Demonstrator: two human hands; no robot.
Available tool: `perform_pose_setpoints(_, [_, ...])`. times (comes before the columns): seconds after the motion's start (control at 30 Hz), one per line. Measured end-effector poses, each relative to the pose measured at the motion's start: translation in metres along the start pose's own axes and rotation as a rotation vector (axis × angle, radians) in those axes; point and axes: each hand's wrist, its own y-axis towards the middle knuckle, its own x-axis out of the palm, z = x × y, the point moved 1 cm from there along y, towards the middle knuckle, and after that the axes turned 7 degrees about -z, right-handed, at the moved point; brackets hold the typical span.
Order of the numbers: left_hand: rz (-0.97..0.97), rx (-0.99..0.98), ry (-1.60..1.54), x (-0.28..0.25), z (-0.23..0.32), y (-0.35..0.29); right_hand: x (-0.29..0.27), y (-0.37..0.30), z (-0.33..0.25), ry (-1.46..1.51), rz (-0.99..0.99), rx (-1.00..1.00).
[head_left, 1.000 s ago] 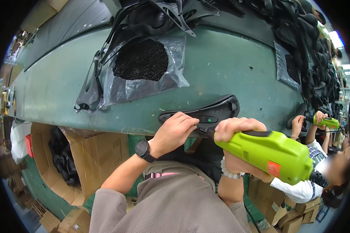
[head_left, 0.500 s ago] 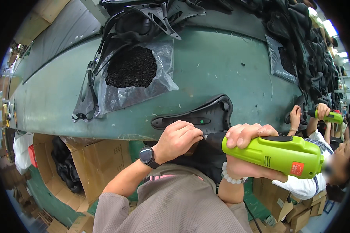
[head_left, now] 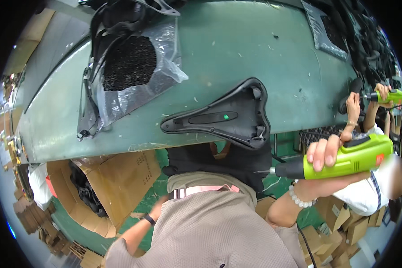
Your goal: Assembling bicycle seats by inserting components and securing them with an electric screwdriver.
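A black bicycle saddle (head_left: pixel 214 117) lies underside up near the table's front edge, with a green dot on its middle strip; neither hand touches it. My right hand (head_left: pixel 324 154) is closed around a lime-green electric screwdriver (head_left: pixel 359 156), held off to the right of the saddle. Its black nose and thin bit point left, in front of my waist. Down at my left side, beside the cardboard box, is my left hand (head_left: pixel 158 209); its fingers are hidden, so whether it holds anything cannot be seen.
On the green table (head_left: pixel 228 49), a clear plastic bag (head_left: pixel 165 73) holds many small dark screws (head_left: pixel 131 62), beside black plastic saddle parts (head_left: pixel 120 15). An open cardboard box (head_left: pixel 129 187) stands below the edge. At right, a co-worker's hand (head_left: pixel 353 107) steadies a black part near another green screwdriver (head_left: pixel 394 97).
My left hand has left the screwdriver's tip and dropped to my left side. The screwdriver has moved right, away from the saddle. My view has shifted, showing the saddle whole.
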Motion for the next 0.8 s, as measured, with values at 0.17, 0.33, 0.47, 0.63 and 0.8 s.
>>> perform_pose_setpoints(0.17, [-0.074, -0.031, 0.037, 0.002, -0.043, -0.023, -0.007, 0.004, 0.011, 0.018, 0.026, 0.080])
perform_pose_setpoints(0.33, [-0.107, -0.053, 0.083, -0.001, -0.051, -0.028, -0.005, 0.007, 0.013, 0.021, 0.023, 0.088])
perform_pose_setpoints(0.47, [-0.134, -0.064, 0.133, -0.012, -0.055, -0.026, -0.002, 0.007, 0.016, 0.027, 0.084, 0.099])
perform_pose_setpoints(0.63, [-0.162, -0.084, 0.191, -0.023, -0.059, -0.025, -0.001, 0.010, 0.015, 0.010, 0.110, 0.107])
perform_pose_setpoints(0.8, [-0.190, -0.111, 0.242, -0.031, -0.063, -0.027, 0.003, 0.015, 0.017, 0.036, 0.108, 0.109])
